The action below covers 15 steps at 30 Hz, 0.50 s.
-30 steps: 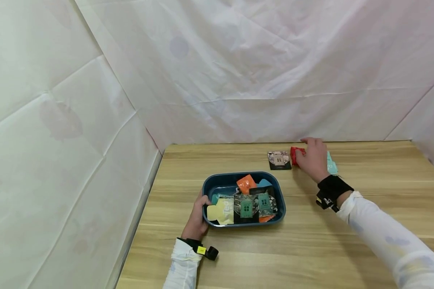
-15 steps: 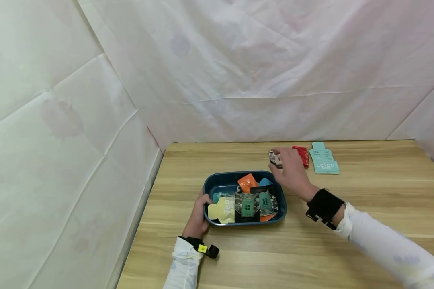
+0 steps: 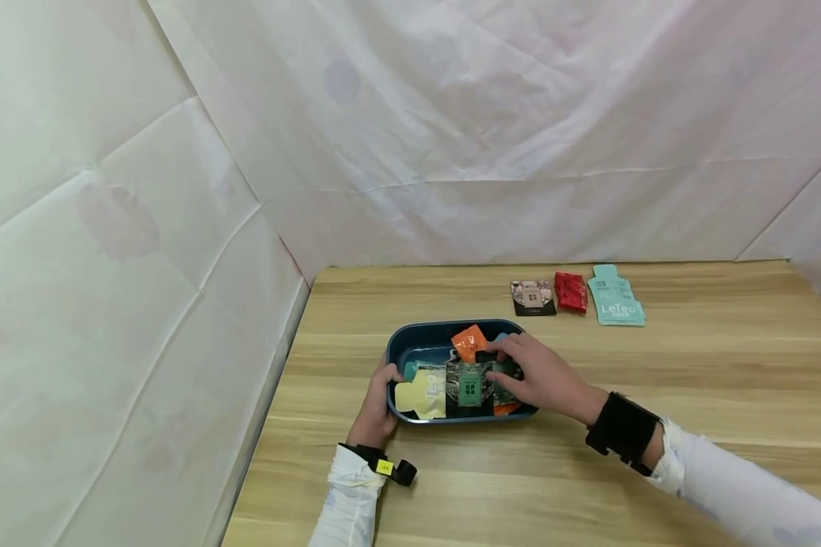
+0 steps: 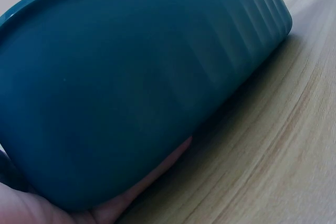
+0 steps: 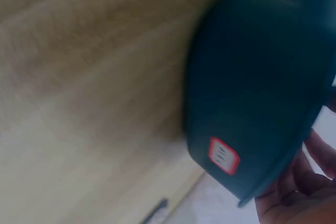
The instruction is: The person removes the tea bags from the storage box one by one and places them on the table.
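A dark blue plastic box [image 3: 420,334] with rounded corners holds several sachets. My left hand [image 3: 375,406] grips its left end, thumb over the rim; in the left wrist view the fingers [image 4: 152,177] run under the box's lower edge. My right hand [image 3: 543,380] reaches over the right end into the box, thumb and forefinger apart above the sachets. Beneath them lies a black sachet with a green label [image 3: 470,390]. Beside it are a pale yellow LeTea sachet [image 3: 429,393] and an orange packet [image 3: 470,342]. The right hand partly covers another dark sachet.
Behind the box, a black and pink sachet [image 3: 533,298], a red packet [image 3: 571,292] and a mint LeTea sachet [image 3: 616,298] lie in a row on the wooden table [image 3: 520,486]. White cloth walls [image 3: 492,137] stand at the back and sides.
My right hand has left the red packet, passed over the black and pink sachet and come down left and nearer into the box. My left hand has kept its grip on the box.
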Tool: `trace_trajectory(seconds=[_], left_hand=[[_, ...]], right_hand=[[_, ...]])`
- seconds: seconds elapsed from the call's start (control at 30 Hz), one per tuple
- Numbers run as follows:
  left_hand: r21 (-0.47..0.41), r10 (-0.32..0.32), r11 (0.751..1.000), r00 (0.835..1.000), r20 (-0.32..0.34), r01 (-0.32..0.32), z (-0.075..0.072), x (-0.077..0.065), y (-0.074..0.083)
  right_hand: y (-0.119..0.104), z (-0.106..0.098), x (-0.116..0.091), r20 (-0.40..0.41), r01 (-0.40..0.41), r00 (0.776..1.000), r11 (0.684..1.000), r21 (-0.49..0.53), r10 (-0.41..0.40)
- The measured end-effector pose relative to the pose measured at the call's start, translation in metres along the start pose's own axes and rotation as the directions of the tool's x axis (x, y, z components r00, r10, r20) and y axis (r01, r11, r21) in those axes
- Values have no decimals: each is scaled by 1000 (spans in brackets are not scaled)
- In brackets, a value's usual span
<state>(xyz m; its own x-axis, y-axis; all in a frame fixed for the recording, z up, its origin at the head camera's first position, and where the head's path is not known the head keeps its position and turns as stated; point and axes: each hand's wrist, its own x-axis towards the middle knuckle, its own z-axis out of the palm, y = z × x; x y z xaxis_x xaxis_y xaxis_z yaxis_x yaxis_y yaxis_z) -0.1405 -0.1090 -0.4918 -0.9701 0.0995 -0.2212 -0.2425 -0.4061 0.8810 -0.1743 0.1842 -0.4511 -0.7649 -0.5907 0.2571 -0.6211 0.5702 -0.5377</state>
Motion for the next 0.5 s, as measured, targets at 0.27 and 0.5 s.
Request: trace_trajectory(seconds=[0.27,0.5], left_hand=[[-10,15,1000,1000,5,-15,0,0,-1],[-10,16,1000,1000,18,-16,-1,0,0]], right_hand=[[-4,11,-3,10,-7,1000,998,-65,7],[-17,15,-1,-22,-14,1000,992,126,17]])
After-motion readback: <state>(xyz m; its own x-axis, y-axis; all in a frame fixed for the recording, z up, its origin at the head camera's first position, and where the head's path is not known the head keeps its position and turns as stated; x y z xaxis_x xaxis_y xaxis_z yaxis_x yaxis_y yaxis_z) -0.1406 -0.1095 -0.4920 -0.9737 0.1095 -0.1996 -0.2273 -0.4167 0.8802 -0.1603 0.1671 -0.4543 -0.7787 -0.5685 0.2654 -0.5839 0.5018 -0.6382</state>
